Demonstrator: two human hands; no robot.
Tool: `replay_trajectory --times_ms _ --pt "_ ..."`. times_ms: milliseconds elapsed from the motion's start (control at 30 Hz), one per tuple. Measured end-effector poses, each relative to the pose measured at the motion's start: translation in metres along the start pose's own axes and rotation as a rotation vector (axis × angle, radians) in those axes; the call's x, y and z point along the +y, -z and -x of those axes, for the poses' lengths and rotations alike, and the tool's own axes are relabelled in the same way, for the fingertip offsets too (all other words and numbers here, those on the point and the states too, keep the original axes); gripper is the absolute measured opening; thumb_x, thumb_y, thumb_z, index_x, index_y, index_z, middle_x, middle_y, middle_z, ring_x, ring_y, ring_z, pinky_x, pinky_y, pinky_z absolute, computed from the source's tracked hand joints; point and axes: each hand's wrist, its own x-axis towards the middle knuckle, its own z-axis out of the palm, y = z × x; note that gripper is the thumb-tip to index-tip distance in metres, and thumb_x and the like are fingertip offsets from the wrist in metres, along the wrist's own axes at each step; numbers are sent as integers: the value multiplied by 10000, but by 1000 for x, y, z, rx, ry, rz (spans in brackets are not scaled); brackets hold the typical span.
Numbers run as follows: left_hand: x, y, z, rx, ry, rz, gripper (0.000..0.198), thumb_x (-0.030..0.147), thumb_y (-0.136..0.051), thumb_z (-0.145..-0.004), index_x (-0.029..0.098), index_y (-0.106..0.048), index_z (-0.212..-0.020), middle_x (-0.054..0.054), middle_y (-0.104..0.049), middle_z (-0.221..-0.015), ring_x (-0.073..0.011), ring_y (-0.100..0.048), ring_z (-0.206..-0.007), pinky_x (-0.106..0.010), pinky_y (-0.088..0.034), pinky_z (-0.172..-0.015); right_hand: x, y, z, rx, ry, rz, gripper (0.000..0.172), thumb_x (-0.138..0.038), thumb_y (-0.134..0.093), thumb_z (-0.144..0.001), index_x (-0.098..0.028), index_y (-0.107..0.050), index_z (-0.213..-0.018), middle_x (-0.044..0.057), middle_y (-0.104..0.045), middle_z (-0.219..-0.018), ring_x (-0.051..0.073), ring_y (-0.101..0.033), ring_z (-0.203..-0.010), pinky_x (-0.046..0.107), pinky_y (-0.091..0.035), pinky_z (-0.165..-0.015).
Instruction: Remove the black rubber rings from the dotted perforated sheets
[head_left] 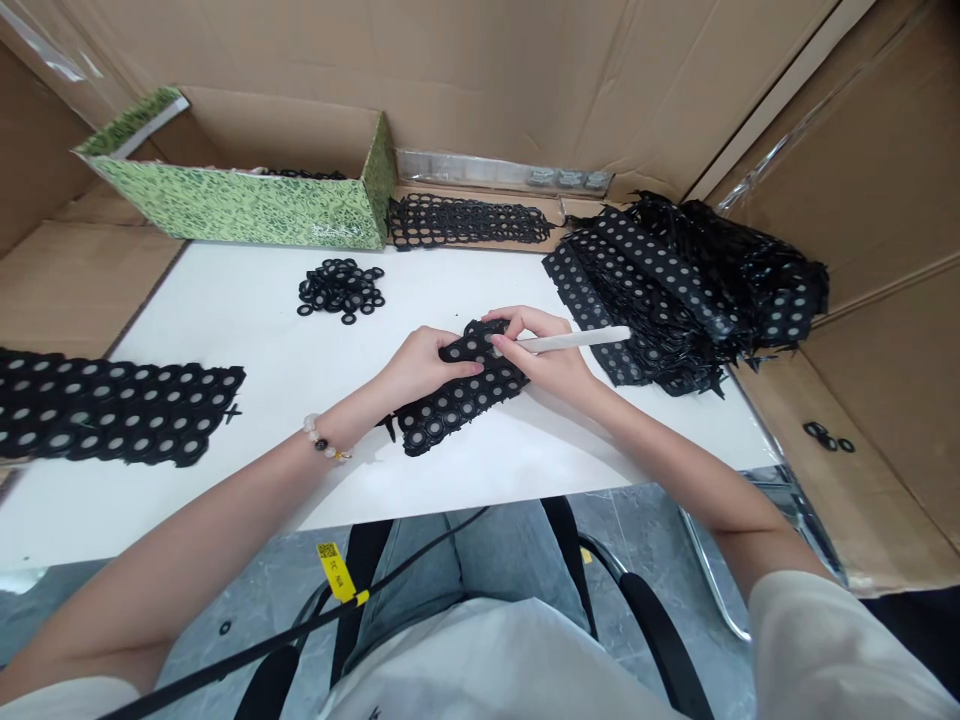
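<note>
Handling and grip of the dotted black sheet (459, 403). The sheet is placed near the centre of the white table (262, 500), slanted from about 8 o'clock to 2 o'clock. Light, thin, rubbery stock is suggested by the ragged edges and the drooped layers of the heap of sheets (664, 265) at 2 o'clock; easy bending and little risk of breakage are therefore expected, though weak webs between the rings may be torn. It is best held flat by the rim, close to the spot being worked. The 10 o'clock edge is pinched by the left hand (420, 362), with the thumb laid across the upper face; its fingers are largely hidden. By the right hand (553, 370), at the 2 o'clock end, a white pen-like tool (589, 338) is gripped between thumb and bent fingers, its shaft directed towards 3 o'clock. Whether the sheet is touched by the tip cannot be told. Loose rings (340, 287) are piled at 10 o'clock.
</note>
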Motion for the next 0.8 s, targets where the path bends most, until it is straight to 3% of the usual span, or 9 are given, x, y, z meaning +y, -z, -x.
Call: replay_trajectory --times_ms 333,800 --pt "-1 -6 0 96 -104 -30 315 470 -678 -740 163 -626 -696 14 -604 -664 -166 -524 -679 -279 -393 -638 2 -1 -2 -21 83 128 238 -275 -629 -912 -239 -504 -713 93 -754 -1110 249 -701 -1064 432 -530 -943" --pt "3 -5 1 62 -178 -5 326 475 -671 -758 166 -584 -700 18 -569 -694 -163 -509 -713 -283 -403 -686 7 -7 1 37 79 155 253 -287 -617 -933 -247 -493 -717 91 -742 -1095 231 -692 -1072 432 -538 -951"
